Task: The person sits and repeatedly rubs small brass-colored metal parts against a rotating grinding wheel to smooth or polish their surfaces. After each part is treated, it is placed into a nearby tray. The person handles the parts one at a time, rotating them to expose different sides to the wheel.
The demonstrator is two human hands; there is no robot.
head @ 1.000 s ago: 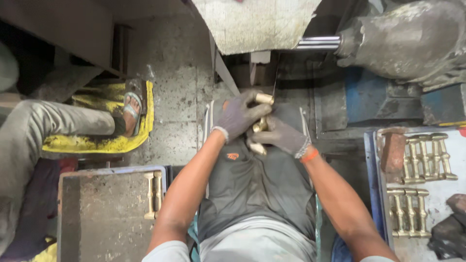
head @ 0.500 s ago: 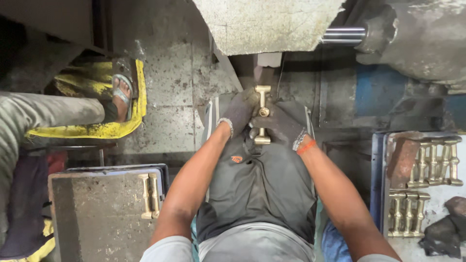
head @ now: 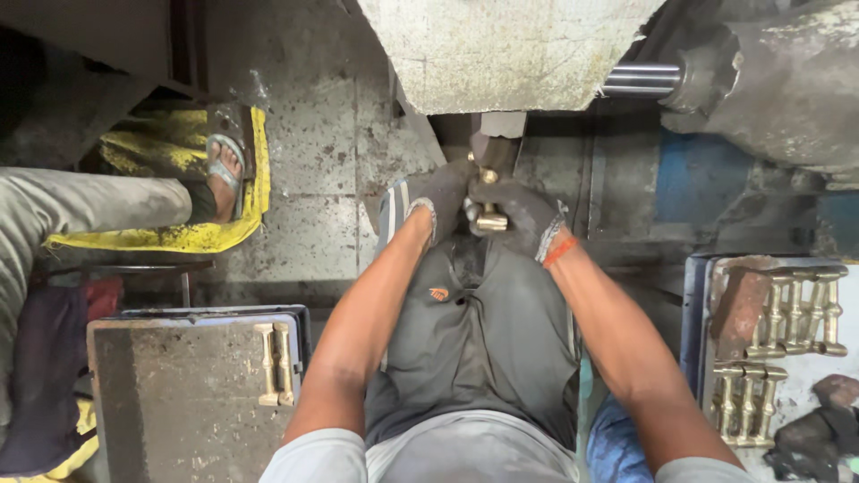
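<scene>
Seen from above, a seated person in grey shorts reaches both bare forearms forward, each hand in a dark work glove. The left hand (head: 438, 201) and the right hand (head: 522, 217) meet over a brass fitting (head: 489, 199), a short golden rod with a thicker collar at its near end. Both hands are wrapped closely around it, fingers curled, so only its middle and lower end show between the gloves. The fitting stands roughly upright, its far end tucked under a small dark block on the pale, speckled machine body (head: 501, 49) that fills the top of the view. A polished steel shaft (head: 640, 79) runs out to the right of that body. At lower left, a grey metal tray (head: 170, 394) holds 2 brass pieces (head: 276, 364) lying side by side. At lower right, a blue-edged tray (head: 693, 313) holds many more brass pieces (head: 792, 317) in rows. On the left, another person's sandalled foot (head: 224, 170) rests on a yellow sheet (head: 179, 234).
</scene>
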